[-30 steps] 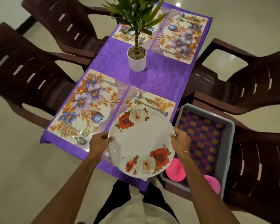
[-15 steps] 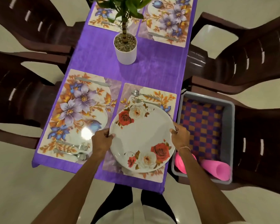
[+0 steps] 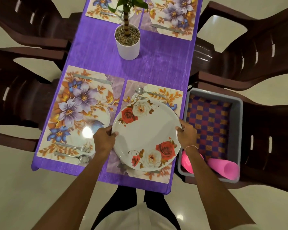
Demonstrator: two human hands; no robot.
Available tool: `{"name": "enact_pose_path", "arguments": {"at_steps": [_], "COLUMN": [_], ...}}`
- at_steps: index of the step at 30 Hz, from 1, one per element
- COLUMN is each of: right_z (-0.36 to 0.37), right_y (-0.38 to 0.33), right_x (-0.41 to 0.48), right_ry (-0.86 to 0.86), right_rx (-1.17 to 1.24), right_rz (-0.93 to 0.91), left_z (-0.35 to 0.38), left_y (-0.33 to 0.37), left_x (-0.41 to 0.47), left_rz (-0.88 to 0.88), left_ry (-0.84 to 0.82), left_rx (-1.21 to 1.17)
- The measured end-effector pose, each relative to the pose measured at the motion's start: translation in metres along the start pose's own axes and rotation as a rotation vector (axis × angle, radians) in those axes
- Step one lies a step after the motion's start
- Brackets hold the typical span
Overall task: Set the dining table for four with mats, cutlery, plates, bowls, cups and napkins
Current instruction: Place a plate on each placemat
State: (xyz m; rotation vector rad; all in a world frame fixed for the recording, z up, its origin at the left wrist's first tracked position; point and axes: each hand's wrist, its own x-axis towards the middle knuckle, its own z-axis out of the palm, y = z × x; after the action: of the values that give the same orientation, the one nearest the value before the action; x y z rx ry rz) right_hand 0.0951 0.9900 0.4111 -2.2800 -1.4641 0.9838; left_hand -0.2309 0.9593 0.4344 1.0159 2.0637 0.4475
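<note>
A white plate [image 3: 146, 133] with red and cream roses is over the near right floral mat [image 3: 173, 98]. My left hand [image 3: 104, 141] grips its left rim and my right hand [image 3: 186, 135] grips its right rim. Whether it rests on the mat I cannot tell. A spoon [image 3: 140, 90] and fork lie on that mat beyond the plate; a knife tip [image 3: 121, 166] shows under its near edge. The near left mat [image 3: 83, 113] carries a knife [image 3: 93, 79], a fork [image 3: 73, 147] and a spoon [image 3: 81, 158]. Two far mats [image 3: 171, 15] with cutlery lie beyond the plant.
A white pot [image 3: 127, 41] with a plant stands mid-table on the purple cloth [image 3: 156, 67]. A grey bin [image 3: 238, 130] on the right chair holds a checked cloth, pink bowls [image 3: 185, 161] and pink cups [image 3: 223, 168]. Dark brown chairs [image 3: 22, 100] flank both sides.
The plate has moved forward from the table's near edge over the near right mat, both hands still on it. The camera has tilted down and closer.
</note>
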Motion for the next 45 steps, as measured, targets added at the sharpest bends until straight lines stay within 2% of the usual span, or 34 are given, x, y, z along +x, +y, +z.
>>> {"name": "enact_pose_path", "arguments": {"at_steps": [4, 9, 16, 24, 34, 45], "right_z": [-0.004, -0.012, -0.018, -0.011, -0.007, -0.015], "right_y": [-0.003, -0.012, -0.014, -0.026, -0.038, -0.038], "right_x": [-0.003, -0.014, -0.02, -0.021, -0.028, -0.033], "right_ry": [0.026, 0.171, 0.119, 0.165, 0.225, 0.161], "right_rx": [-0.049, -0.06, -0.02, -0.076, -0.137, -0.028], "right_rz": [0.006, 0.045, 0.044, 0.142, 0.18, 0.189], "left_z": [-0.001, 0.002, 0.006, 0.007, 0.003, -0.003], "left_y": [0.004, 0.008, -0.001, 0.0, -0.002, -0.002], "left_x": [-0.005, -0.024, -0.036, -0.038, -0.033, -0.032], "left_rz": [0.027, -0.042, -0.111, -0.116, -0.15, -0.157], "left_ry": [0.075, 0.19, 0.195, 0.233, 0.211, 0.198], "left_rx": [0.11, 0.062, 0.109, 0.083, 0.03, 0.047]}}
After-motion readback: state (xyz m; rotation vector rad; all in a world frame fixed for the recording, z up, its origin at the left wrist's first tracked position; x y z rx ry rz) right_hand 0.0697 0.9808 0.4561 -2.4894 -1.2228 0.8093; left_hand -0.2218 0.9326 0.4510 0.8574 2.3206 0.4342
